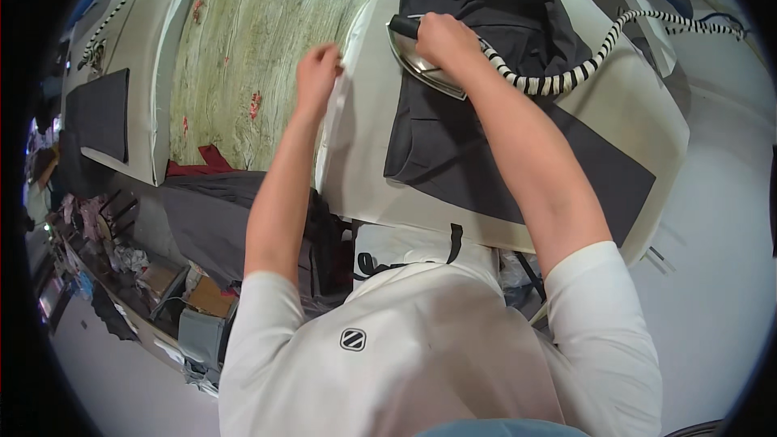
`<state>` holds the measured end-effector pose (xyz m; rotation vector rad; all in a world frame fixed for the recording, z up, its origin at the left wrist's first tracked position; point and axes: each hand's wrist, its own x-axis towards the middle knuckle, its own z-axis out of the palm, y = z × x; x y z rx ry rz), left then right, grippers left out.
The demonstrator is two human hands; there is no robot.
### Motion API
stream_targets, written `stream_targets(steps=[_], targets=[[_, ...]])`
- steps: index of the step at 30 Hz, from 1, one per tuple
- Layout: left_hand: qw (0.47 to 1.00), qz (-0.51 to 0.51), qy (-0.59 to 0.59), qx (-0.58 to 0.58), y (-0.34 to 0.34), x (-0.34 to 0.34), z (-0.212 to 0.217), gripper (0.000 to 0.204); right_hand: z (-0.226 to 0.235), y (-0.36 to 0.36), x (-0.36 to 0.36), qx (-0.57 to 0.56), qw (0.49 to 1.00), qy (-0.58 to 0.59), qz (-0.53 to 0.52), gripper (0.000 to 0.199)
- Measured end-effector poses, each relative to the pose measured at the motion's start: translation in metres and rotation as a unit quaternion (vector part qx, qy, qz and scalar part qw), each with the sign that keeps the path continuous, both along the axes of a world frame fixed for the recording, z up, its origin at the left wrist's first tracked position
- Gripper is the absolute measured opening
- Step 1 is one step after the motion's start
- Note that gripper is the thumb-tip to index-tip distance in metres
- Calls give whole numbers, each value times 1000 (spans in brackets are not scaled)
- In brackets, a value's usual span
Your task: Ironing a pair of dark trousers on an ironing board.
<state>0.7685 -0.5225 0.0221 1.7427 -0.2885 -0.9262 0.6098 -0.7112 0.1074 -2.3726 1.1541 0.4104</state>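
Note:
My right hand [449, 42] is wrapped round the handle of a steam iron [427, 66], a silver soleplate with a black front grip. The iron rests on a dark grey cloth garment [441, 133], perhaps trousers. Part of that garment lies bunched beyond the iron, and a flat panel spreads toward my right elbow. Over the seam between the pale padded ironing surface [356, 170] and the wood-patterned table, my left hand [320, 77] hangs with its fingers curled in. Nothing shows in it. From the iron, a black-and-white striped hose [558, 85] curves off to the right.
To the left is the wood-patterned tabletop [243, 57] with small red scraps. Another pale padded board [162, 40] beyond it bears a folded dark cloth [99, 117]. Dark grey fabric [214, 214] drapes beside my left forearm. Boxes and cluttered items [162, 279] lie at lower left.

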Motion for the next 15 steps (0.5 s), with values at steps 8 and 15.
stream_targets(steps=[8,15], targets=[[941,-280,-49,185,-194,-4,-28,28,24,20,-184,1,999,40,3,76],[816,-80,-536,-199,-406,-119,167,34,-12,39,-502,-73,967,162,-185,80]])
